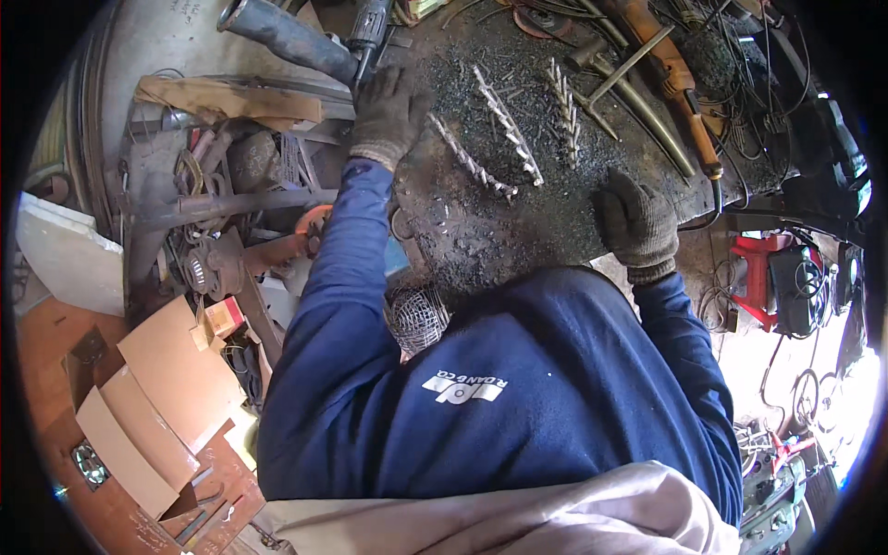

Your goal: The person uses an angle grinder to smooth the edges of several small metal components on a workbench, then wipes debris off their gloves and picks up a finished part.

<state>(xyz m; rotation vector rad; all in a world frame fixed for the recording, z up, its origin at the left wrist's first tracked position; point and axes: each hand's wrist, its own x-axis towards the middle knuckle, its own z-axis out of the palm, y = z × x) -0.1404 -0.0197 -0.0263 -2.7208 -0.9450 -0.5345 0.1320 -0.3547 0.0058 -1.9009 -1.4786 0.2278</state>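
Where visible, gritty workbench [518, 222], perhaps steel.

Navy sweatshirt with a white chest mark — grey knit gloves, pale trousers.

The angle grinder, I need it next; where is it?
In the head view, the angle grinder lies at the upper left of the bench, just above the left hand.

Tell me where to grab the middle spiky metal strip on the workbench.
Take the middle spiky strip by its near end, coming from above with the right hand, fingers pinching its side edges. It lies flat with teeth along its length, so a grip across the middle looks awkward; the ends seem to offer the plainest hold.
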